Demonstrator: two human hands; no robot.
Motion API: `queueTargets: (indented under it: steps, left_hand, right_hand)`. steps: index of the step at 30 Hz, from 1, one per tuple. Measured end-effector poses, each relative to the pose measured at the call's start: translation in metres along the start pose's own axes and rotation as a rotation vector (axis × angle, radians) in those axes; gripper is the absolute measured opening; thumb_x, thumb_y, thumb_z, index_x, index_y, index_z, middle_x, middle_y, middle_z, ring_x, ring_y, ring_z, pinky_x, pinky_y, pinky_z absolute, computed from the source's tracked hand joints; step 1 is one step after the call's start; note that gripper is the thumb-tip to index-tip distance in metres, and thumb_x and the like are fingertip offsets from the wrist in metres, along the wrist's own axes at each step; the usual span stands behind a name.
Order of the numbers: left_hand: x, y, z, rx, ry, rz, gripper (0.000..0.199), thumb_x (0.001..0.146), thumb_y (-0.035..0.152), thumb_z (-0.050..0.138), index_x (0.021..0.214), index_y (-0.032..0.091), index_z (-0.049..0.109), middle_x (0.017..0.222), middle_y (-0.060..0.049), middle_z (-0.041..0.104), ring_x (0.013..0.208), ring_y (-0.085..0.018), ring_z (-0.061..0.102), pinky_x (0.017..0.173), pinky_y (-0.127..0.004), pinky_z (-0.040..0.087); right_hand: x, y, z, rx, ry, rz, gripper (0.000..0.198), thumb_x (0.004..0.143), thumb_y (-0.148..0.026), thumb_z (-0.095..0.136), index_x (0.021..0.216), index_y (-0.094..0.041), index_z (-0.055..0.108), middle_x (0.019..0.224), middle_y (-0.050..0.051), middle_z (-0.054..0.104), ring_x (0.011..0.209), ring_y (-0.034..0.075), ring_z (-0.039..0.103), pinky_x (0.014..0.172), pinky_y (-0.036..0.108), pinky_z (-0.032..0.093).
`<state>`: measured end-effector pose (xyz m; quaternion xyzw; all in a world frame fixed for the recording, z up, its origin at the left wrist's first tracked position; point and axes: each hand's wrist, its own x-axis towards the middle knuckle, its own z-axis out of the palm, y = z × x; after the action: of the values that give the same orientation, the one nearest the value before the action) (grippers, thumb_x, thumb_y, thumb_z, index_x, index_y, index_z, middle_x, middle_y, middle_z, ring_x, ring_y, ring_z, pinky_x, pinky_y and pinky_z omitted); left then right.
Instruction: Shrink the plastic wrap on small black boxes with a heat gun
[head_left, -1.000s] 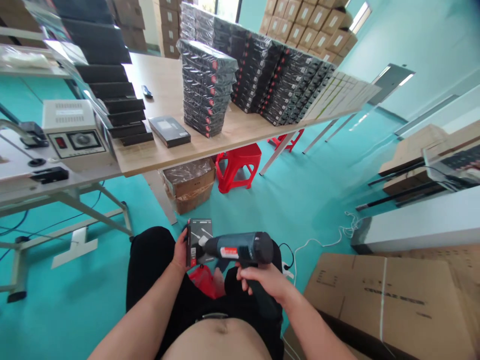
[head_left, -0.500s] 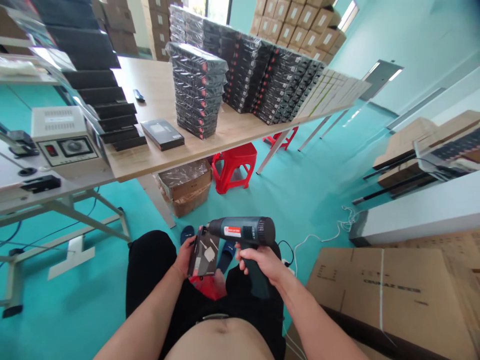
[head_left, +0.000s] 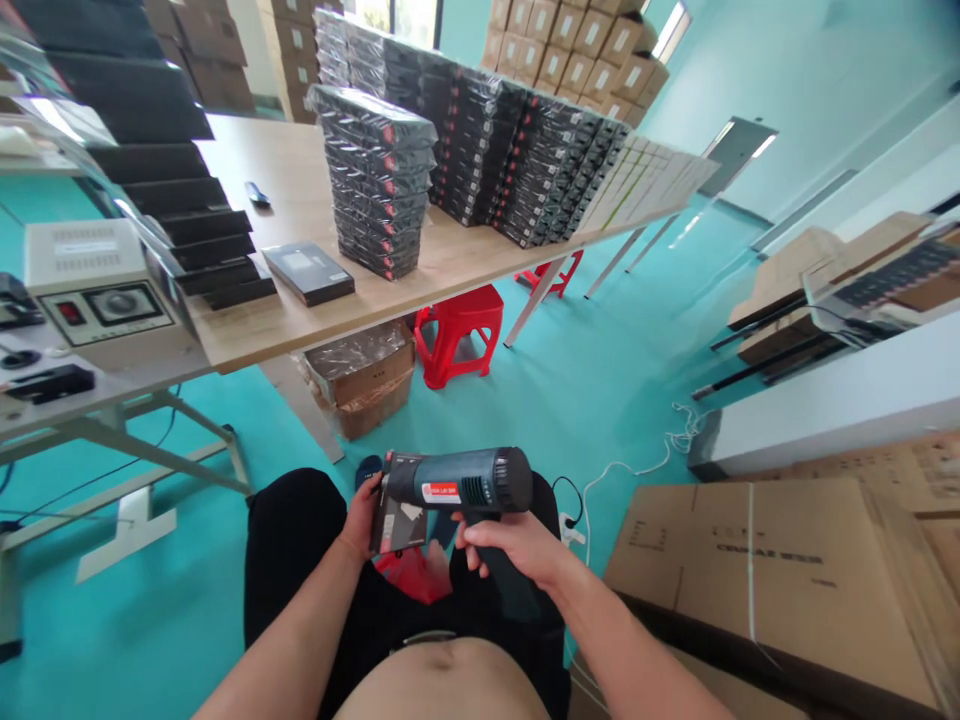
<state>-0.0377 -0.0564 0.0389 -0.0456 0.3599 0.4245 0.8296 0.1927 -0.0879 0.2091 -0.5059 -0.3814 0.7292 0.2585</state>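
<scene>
My left hand (head_left: 363, 520) grips the left edge of a small dark box (head_left: 399, 528) with a picture of a white charger on its front. My right hand (head_left: 501, 545) is wrapped round the handle of a dark green heat gun (head_left: 466, 480) with a red and white label. The gun lies level and points left, its barrel in front of the upper part of the box and hiding some of it. Its nozzle end is close to the box; I cannot tell if they touch. Both hands are above my lap.
Stacks of film-wrapped black boxes (head_left: 379, 190) stand on the wooden table (head_left: 405, 300), with one flat box (head_left: 307, 273) near its edge. A control unit (head_left: 105, 295) is at left. A red stool (head_left: 459, 335), an open carton (head_left: 364, 375) and a large carton (head_left: 697, 570) stand around me.
The heat gun has moved slightly left and down, and its barrel now covers more of the box's front. My view has shifted a little to the right.
</scene>
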Motion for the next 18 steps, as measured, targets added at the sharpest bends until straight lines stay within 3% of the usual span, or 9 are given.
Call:
queueTargets:
  steps: [2,4,8,10,12,15,18]
  left_hand:
    - [-0.001,0.000,0.001,-0.012,-0.032,-0.006,0.045,0.083,0.044,0.054,0.108,0.008,0.065,0.084,-0.014,0.074,0.083,-0.031,0.071,0.072,-0.041,0.056]
    - [-0.002,0.001,0.002,-0.024,-0.056,-0.011,0.044,0.084,0.044,0.054,0.109,0.009,0.064,0.085,-0.014,0.074,0.083,-0.031,0.071,0.073,-0.041,0.056]
    - [-0.003,0.002,-0.001,-0.040,-0.050,0.026,0.044,0.084,0.043,0.054,0.109,0.009,0.064,0.085,-0.014,0.074,0.084,-0.031,0.071,0.074,-0.040,0.056]
    - [-0.002,0.002,-0.002,-0.057,-0.057,0.048,0.045,0.084,0.044,0.053,0.111,0.009,0.064,0.089,-0.014,0.074,0.085,-0.030,0.071,0.076,-0.040,0.056]
    - [-0.002,0.002,-0.003,-0.070,-0.068,0.045,0.046,0.084,0.044,0.054,0.113,0.009,0.063,0.092,-0.014,0.074,0.086,-0.030,0.071,0.077,-0.040,0.056]
    - [-0.003,0.003,-0.004,-0.070,-0.057,0.026,0.047,0.083,0.045,0.055,0.112,0.009,0.063,0.090,-0.014,0.074,0.085,-0.031,0.071,0.077,-0.042,0.056]
    - [-0.003,0.003,-0.004,-0.047,-0.030,0.020,0.046,0.083,0.046,0.056,0.111,0.009,0.064,0.089,-0.015,0.074,0.082,-0.031,0.071,0.078,-0.043,0.056]
  right_hand:
    - [0.000,-0.002,0.001,0.028,0.106,-0.032,0.033,0.069,-0.032,0.069,0.096,-0.013,0.069,0.076,0.004,0.069,0.059,0.014,0.061,0.053,0.026,0.049]
    - [-0.005,-0.005,-0.003,0.016,0.125,-0.027,0.033,0.070,-0.033,0.068,0.097,-0.014,0.069,0.076,0.004,0.069,0.060,0.014,0.061,0.053,0.026,0.049]
    - [-0.021,-0.003,-0.016,-0.189,-0.205,0.096,0.022,0.067,-0.025,0.071,0.085,-0.013,0.071,0.073,0.004,0.069,0.055,0.014,0.061,0.051,0.025,0.048]
    - [-0.026,0.002,-0.022,-0.217,-0.249,0.120,0.020,0.066,-0.023,0.071,0.082,-0.011,0.071,0.072,0.005,0.069,0.054,0.014,0.060,0.050,0.024,0.047]
    - [-0.024,0.008,-0.027,-0.086,-0.106,0.104,0.024,0.068,-0.024,0.070,0.088,-0.011,0.070,0.074,0.005,0.069,0.056,0.014,0.061,0.049,0.023,0.048]
    - [-0.015,0.017,-0.039,0.303,0.163,0.068,0.026,0.074,-0.027,0.064,0.095,-0.013,0.067,0.078,0.004,0.067,0.061,0.012,0.062,0.051,0.020,0.049]
    - [-0.009,0.025,-0.053,0.600,0.210,0.079,0.022,0.076,-0.026,0.062,0.094,-0.014,0.065,0.078,0.004,0.066,0.063,0.010,0.060,0.053,0.018,0.050]
